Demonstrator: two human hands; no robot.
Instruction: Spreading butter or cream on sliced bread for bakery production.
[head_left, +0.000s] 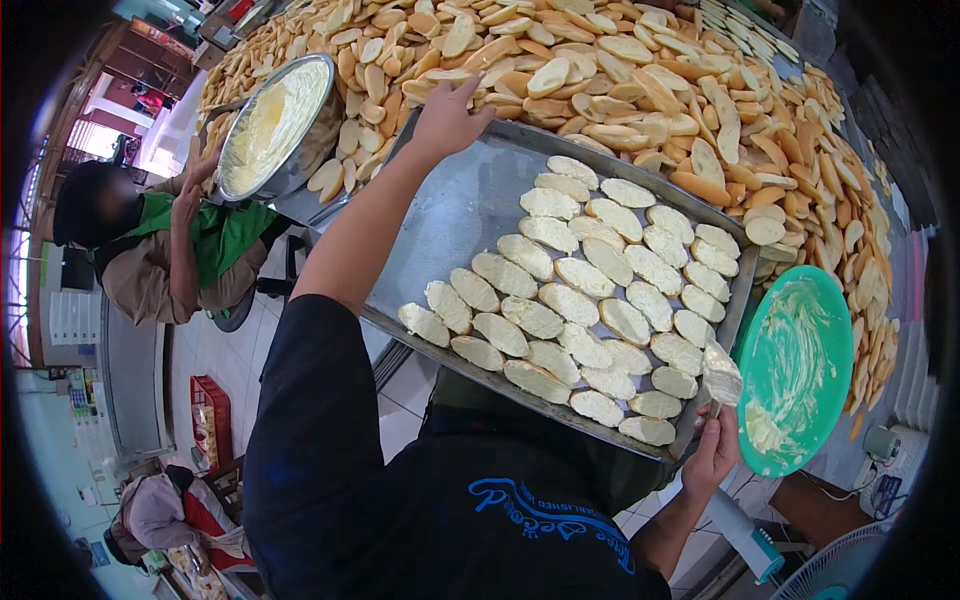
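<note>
My left hand (455,122) reaches over the far edge of a metal baking tray (430,225), its fingers stretched out and apart at the near edge of a large heap of sliced bread (640,75). Whether a fingertip touches a slice is hard to tell. My right hand (712,448) grips a spreading spatula (722,376) by its handle at the tray's near right corner; pale cream coats the blade. Rows of cream-covered bread slices (590,275) fill the tray's middle and right. Beside that hand is a green oval plate (800,365) smeared with cream.
A steel bowl of cream (320,125) stands at the left, by a co-worker in a green apron (160,225). Another person (185,520) is at lower left, near a red crate (210,420). A fan (830,565) stands at lower right.
</note>
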